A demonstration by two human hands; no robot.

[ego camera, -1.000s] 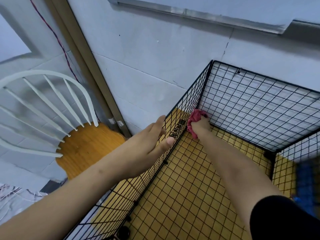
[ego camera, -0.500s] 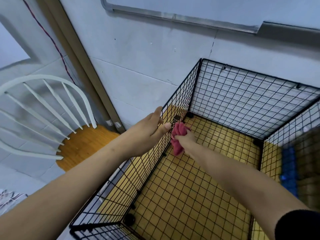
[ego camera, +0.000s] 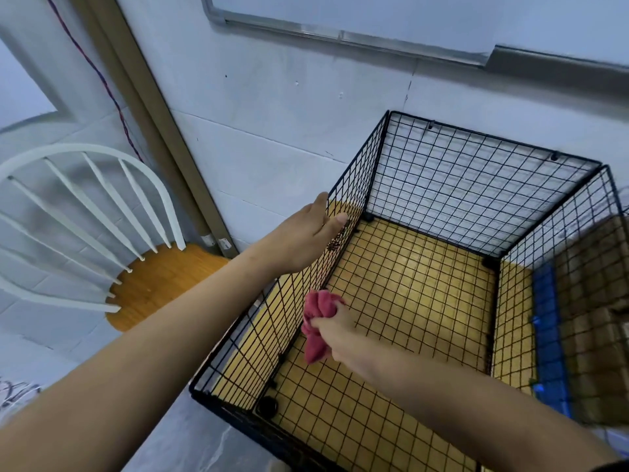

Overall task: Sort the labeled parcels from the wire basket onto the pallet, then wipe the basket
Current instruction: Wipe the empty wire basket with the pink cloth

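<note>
Pale grey wall (ego camera: 272, 114) behind wire basket (ego camera: 476, 192), w/ metal-framed board higher up. Black mesh sides, open top. Inside basket: right hand (ego camera: 335, 330) plus red cloth (ego camera: 318, 311). At basket's btm, seen through mesh floor: yellow woven mat (ego camera: 408, 284).

Reaches in over basket's near side w/ right forearm, sloping down toward basket's left wall. Fingers curled tight round bunched cloth, cloth up against inner face of that wall at approx. mid-height, loose end hanging below fist. Black sleeve edge at near-right corner of view.

Stretches left arm along outside of basket's left wall. Left hand (ego camera: 306, 236) at top rim, approx. midway along: thumb on inner side, fingers on outer side, pinching rim wire.

Right of basket, through mesh: blue strip (ego camera: 549, 335) and brown boxes (ego camera: 599, 301), blurred, no. can't tell. Left of basket: chair (ego camera: 160, 284), white spindle back, wooden seat.

Count: 1 basket, 1 cloth, 2 hands, 1 chair.
</note>
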